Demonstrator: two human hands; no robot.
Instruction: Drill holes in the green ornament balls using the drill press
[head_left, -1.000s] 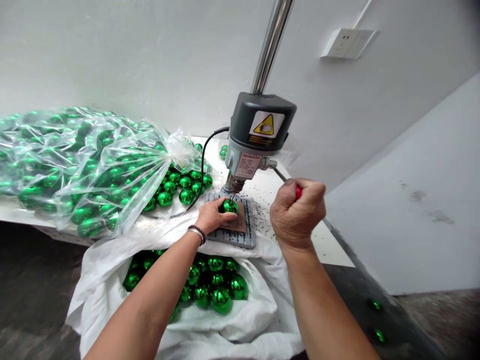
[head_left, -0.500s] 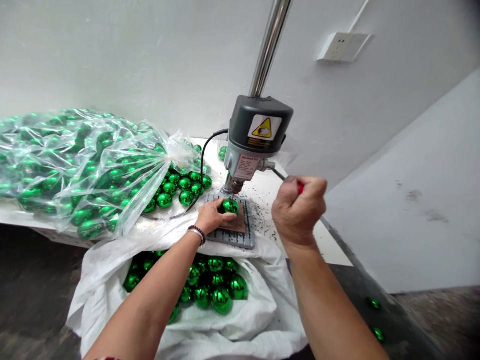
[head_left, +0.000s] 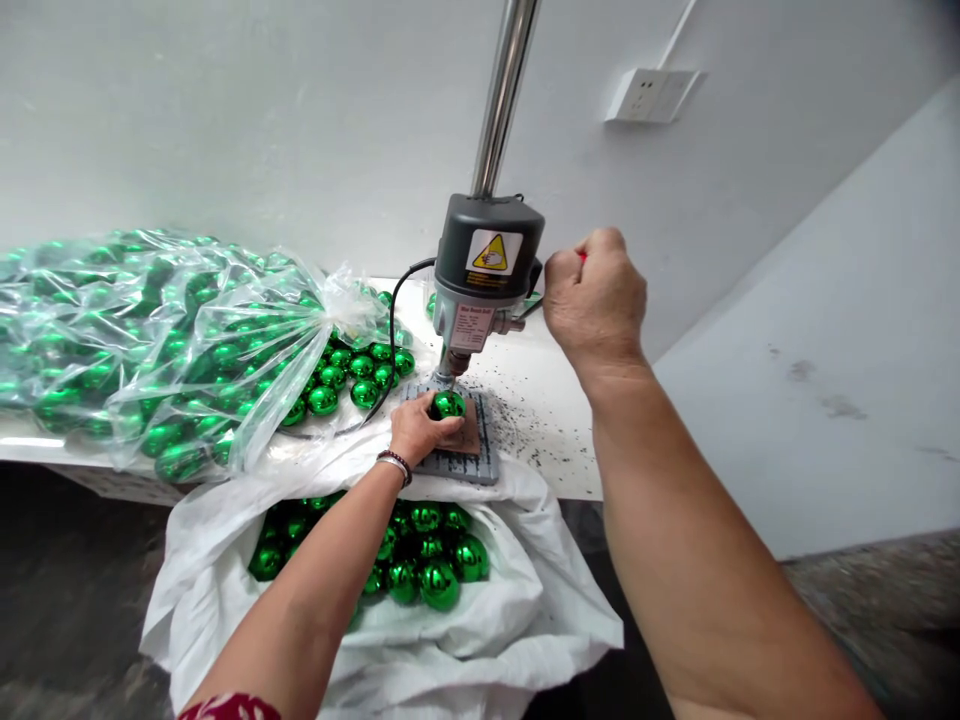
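My left hand [head_left: 421, 428] grips a shiny green ball [head_left: 449, 404] between thumb and fingers. It holds the ball on a brown pad [head_left: 466, 436] on the grey base [head_left: 450, 467] of a small bench drill [head_left: 487, 250]. Right above the ball is the drill's chuck [head_left: 458, 364]; whether the bit touches the ball I cannot tell. Closed in a fist, my right hand [head_left: 596, 300] is wrapped round the red-ended feed lever [head_left: 532, 308] at the drill's right side. Most of the lever's grip is hidden in my fingers.
A clear plastic bag [head_left: 165, 340] full of green balls lies at the left, with loose balls [head_left: 364, 393] by its mouth. In front, a white sack [head_left: 517, 600] holds several more. Dark shavings [head_left: 525, 420] litter the white table. A black cable [head_left: 393, 335] runs from the drill.
My right hand has risen with the lever, and the chuck looks slightly higher over the ball. My left hand still holds the ball on the pad. The whole view has shifted somewhat.
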